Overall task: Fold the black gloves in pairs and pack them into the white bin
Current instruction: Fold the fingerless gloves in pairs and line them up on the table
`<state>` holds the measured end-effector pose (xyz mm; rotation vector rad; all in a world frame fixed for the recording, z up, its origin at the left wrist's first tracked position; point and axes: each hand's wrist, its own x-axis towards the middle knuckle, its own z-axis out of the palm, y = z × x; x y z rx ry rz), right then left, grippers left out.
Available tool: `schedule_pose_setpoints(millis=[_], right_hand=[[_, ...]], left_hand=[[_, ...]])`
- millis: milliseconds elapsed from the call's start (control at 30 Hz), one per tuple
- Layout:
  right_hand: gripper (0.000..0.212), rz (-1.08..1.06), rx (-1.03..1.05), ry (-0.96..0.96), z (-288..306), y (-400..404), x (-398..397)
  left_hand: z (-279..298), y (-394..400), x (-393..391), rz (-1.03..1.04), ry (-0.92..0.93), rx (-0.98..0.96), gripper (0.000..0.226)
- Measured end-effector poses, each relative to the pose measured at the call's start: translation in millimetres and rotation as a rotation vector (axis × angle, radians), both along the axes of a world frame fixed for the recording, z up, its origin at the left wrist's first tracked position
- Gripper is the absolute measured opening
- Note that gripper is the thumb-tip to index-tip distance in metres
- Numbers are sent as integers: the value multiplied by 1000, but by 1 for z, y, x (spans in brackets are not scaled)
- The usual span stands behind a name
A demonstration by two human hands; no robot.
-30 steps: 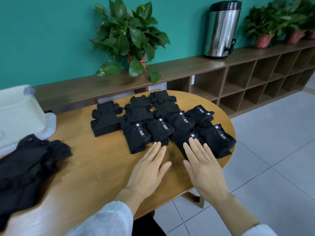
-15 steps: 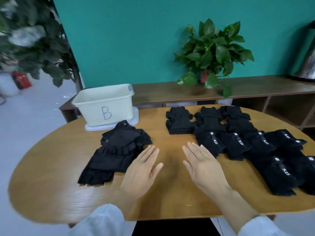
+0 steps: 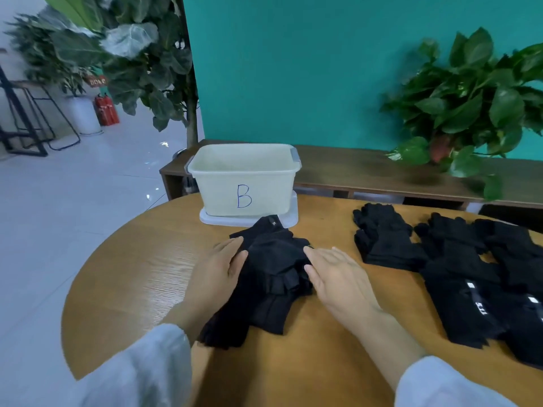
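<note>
A: Starting nearest, what are the hands doing?

B: The left hand (image 3: 219, 270) and right hand (image 3: 338, 274) lie flat on either side of a loose heap of black gloves (image 3: 271, 277) at the middle of the counter (image 3: 132, 289). Fingers are straight on both, fingertips touching the heap's edges; neither grip is closed on anything.

A: So how far along is the job?

B: I'd judge the folding mostly done and the packing not begun. To the right lie rows of folded pairs (image 3: 458, 292), running from the near right edge back to a plain stack (image 3: 382, 239) further off. The heap between the hands looks unsorted, so that is probably the folding left.

A: And the bin?

B: The white bin (image 3: 244, 177) stands just beyond the heap, at the far side of the counter, on what looks like its lid (image 3: 291, 218). No glove shows inside it from this angle, though its floor is partly hidden.

A: Any writing?

B: A blue handwritten "B" on the bin's front. The near folded pairs carry white strap labels, blurred; one seems to read "5.11", but I can't be sure. A small mark on the heap's far glove is illegible.

A: Behind?

B: A wooden shelf (image 3: 367, 171) with a potted plant (image 3: 470, 104) against a teal wall.
</note>
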<state>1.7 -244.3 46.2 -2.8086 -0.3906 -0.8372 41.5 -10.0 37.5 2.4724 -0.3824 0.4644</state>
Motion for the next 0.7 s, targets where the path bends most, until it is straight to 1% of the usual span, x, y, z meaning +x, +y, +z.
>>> schedule_pose_setpoints(millis=[67,133,267,367,433,500,567,700], right_hand=[[8,-24,25,58,12,11,24],[21,-69,31,170,17,18,49],[34,-213,137,375,17,29,92],[40,-278,88,510,8,39,111],[43,-285,13,541,0,41,117],[49,-291,-4,549,-9,41,119],[50,-294,1,519,-12,40,118],[50,-307,-97,430,-16,43,115]], left_hand=[[1,-4,24,21,53,-21,30],[-1,-10,45,32,70,-46,28],[-10,-20,76,99,148,-89,35],[-24,-25,91,116,238,-68,30],[-31,-26,94,105,262,-47,32],[-35,-27,94,111,273,-60,37],[-37,-28,93,108,251,-63,39],[-38,-29,92,98,200,-59,36]])
